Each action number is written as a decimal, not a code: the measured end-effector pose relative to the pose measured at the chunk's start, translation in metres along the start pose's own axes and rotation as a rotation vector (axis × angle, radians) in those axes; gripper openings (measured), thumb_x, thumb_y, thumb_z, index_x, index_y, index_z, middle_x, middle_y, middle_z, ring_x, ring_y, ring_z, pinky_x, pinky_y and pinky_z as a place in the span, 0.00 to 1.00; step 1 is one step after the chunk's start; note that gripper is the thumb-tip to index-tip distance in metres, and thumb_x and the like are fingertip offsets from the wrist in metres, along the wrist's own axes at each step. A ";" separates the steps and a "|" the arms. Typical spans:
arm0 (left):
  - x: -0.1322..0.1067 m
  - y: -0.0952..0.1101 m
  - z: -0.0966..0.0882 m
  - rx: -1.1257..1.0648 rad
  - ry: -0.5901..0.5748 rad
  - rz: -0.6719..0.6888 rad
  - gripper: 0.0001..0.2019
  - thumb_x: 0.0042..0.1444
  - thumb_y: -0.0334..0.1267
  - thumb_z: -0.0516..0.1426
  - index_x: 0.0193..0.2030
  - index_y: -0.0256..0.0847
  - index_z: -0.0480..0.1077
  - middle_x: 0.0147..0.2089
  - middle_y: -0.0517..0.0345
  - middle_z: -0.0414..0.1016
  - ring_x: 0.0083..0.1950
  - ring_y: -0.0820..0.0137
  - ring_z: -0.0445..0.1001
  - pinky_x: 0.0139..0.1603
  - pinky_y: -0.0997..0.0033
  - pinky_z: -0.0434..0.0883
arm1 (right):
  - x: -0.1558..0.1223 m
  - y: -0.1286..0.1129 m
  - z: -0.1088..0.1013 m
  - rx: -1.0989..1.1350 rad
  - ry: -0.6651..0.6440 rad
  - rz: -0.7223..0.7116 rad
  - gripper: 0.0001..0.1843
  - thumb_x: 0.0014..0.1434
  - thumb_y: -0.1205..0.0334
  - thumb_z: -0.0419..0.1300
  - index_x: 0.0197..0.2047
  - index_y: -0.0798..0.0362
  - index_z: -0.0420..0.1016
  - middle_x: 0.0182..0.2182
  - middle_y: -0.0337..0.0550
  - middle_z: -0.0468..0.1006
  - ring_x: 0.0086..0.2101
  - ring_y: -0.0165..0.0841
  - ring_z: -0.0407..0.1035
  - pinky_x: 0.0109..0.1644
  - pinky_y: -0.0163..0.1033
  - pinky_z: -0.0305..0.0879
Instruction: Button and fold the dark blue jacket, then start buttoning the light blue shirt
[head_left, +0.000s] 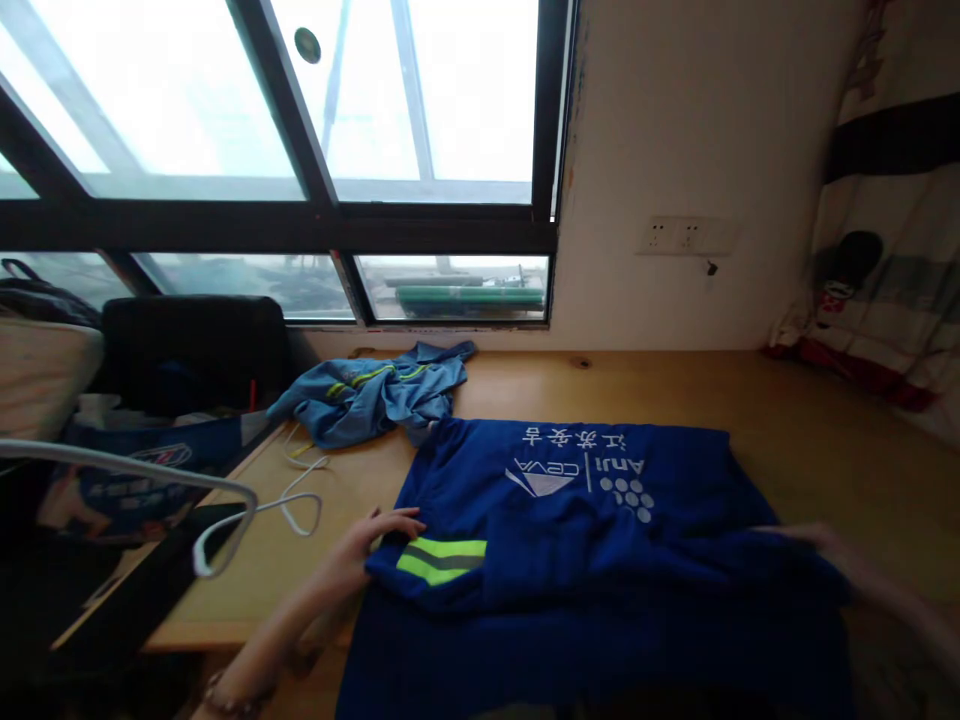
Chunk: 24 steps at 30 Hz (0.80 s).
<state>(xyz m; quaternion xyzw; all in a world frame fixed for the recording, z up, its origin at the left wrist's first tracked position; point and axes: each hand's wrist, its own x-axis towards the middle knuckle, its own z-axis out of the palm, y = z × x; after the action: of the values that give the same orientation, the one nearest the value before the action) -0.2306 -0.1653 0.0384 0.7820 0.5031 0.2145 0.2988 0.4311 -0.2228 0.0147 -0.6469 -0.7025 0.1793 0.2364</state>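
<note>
1. Head view: a blue jacket (585,500) is spread on the bench (787,420) at the near middle, printed side up.
2. The left hand (367,545) is laid palm down at the jacket's left side, against the striped sleeve (439,562) that is folded over the body. Its fingers (397,520) are stretched out, loosely together, and closed on nothing.
3. The right hand (825,550) is seen blurred at the jacket's right edge; whether its fingers are apart or closed cannot be told.
4. As judged, the fold would be best pressed flat with both palms, creases smoothed outward and the edges matched.
5. Both forearms are reached in low from the near corners.
6. A lighter blue garment (375,395) lies just beside the jacket's far left corner, with a white hanger (300,505) nearby.
</note>
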 end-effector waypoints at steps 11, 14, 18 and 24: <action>-0.044 0.010 0.018 0.643 0.033 0.409 0.23 0.54 0.30 0.48 0.56 0.53 0.60 0.54 0.59 0.67 0.57 0.65 0.62 0.60 0.55 0.52 | -0.042 -0.030 0.022 -0.356 0.064 -0.411 0.26 0.56 0.65 0.43 0.59 0.42 0.56 0.52 0.40 0.66 0.51 0.38 0.61 0.55 0.50 0.58; -0.030 0.006 0.031 0.669 0.066 0.379 0.19 0.53 0.28 0.48 0.51 0.47 0.66 0.51 0.55 0.70 0.53 0.63 0.66 0.56 0.55 0.59 | -0.026 -0.022 0.027 -0.389 -0.042 -0.421 0.22 0.57 0.65 0.46 0.54 0.49 0.64 0.49 0.43 0.69 0.48 0.36 0.65 0.52 0.44 0.63; 0.017 0.005 0.041 0.658 0.130 0.335 0.17 0.52 0.24 0.47 0.45 0.39 0.69 0.47 0.51 0.72 0.50 0.65 0.69 0.50 0.62 0.66 | 0.017 -0.003 0.025 -0.343 -0.022 -0.329 0.19 0.55 0.64 0.48 0.48 0.53 0.70 0.46 0.46 0.72 0.45 0.38 0.67 0.50 0.44 0.64; 0.100 0.030 0.041 0.719 0.066 0.306 0.16 0.53 0.23 0.46 0.44 0.37 0.69 0.44 0.50 0.73 0.47 0.66 0.70 0.49 0.64 0.63 | 0.087 -0.006 0.012 -0.235 0.010 -0.109 0.16 0.51 0.62 0.51 0.42 0.53 0.74 0.42 0.46 0.75 0.42 0.40 0.69 0.46 0.43 0.65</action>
<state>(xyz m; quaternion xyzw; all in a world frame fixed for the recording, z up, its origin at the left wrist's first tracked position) -0.1445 -0.0931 0.0324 0.8955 0.4330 0.0918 -0.0459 0.4145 -0.1368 0.0166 -0.6316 -0.7518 0.0796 0.1720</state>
